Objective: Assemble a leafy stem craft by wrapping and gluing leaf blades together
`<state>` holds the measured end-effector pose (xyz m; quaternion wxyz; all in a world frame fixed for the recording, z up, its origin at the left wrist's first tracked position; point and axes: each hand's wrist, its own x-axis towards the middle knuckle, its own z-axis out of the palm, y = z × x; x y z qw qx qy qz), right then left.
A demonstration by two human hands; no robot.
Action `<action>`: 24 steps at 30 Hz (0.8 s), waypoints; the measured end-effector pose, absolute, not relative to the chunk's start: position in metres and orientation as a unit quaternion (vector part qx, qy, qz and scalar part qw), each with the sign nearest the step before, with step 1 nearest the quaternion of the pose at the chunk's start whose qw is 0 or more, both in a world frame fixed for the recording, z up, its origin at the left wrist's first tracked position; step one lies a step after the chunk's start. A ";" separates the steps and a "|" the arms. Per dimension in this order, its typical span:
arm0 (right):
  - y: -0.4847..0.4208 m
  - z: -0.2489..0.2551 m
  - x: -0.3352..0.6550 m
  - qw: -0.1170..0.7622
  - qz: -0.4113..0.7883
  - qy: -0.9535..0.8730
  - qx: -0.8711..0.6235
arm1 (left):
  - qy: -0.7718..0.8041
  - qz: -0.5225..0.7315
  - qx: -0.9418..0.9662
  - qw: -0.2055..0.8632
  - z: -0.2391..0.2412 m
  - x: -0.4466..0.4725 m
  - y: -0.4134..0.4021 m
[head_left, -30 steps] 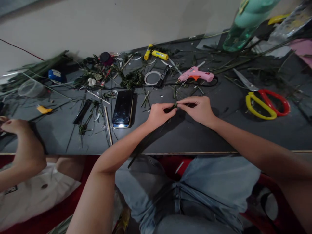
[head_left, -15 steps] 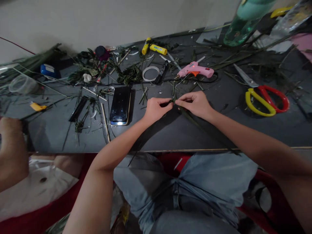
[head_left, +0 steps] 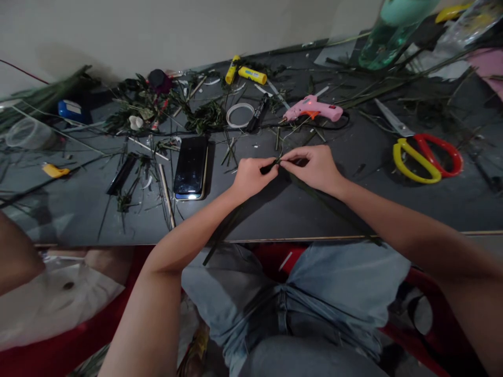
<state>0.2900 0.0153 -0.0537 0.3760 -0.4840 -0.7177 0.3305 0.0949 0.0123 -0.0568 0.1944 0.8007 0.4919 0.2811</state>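
Dark desk (head_left: pixel 463 209) against a pale wall (head_left: pixel 157 31). My left hand (head_left: pixel 253 175) and right hand (head_left: pixel 312 165), fingertips almost meeting, pinch thin green strips (head_left: pixel 213 247) nearer me than the glue gun (head_left: pixel 314 108). Strips probably light, pliable, liable to split; best held close to the join. Scissors (head_left: pixel 422 149): right of gun. Versus a second ago: one strip now trails beneath my right forearm.

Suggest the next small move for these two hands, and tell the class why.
Perhaps the right hand could gently draw the long, flat, dark green leaf strip snug while the left hand steadies the pinch. Both hands meet fingertip to fingertip on thin green material, and the strip seems to run from there, trailing free toward the near edge of the dark grey table.
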 end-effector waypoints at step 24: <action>0.024 -0.054 0.291 0.366 0.500 -0.626 -0.473 | 0.485 0.329 0.764 0.270 -0.057 0.092 0.010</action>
